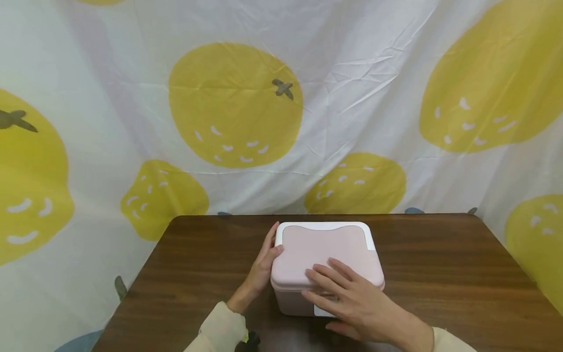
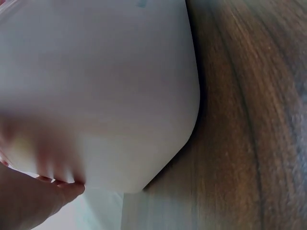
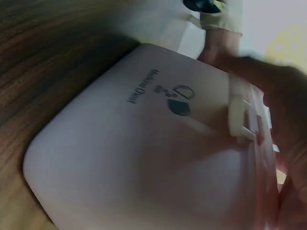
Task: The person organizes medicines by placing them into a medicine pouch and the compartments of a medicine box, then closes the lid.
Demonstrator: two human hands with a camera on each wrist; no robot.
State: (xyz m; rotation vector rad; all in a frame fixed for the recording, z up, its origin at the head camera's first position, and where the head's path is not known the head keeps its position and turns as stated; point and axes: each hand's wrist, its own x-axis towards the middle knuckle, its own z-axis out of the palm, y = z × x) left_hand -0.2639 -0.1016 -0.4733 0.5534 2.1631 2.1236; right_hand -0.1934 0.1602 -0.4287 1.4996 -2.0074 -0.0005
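Observation:
A pale pink medicine chest with a white-edged lid sits on the table, its lid down. My left hand rests along its left side, fingers straight and thumb at the lid's edge. Over the front of the lid, my right hand spreads its loosely bent fingers; the thumb is lower, by the front face. In the right wrist view, that face bears the words "Medicine Chest" and a capsule print. A whitish latch shows near the lid seam, close to my right hand. Whether the fingers touch the latch is unclear.
The dark wood-grain table extends on both sides of the chest. Behind it hangs a white cloth printed with yellow fruit. Beside my left sleeve is a small dark object, partly cut off by the frame.

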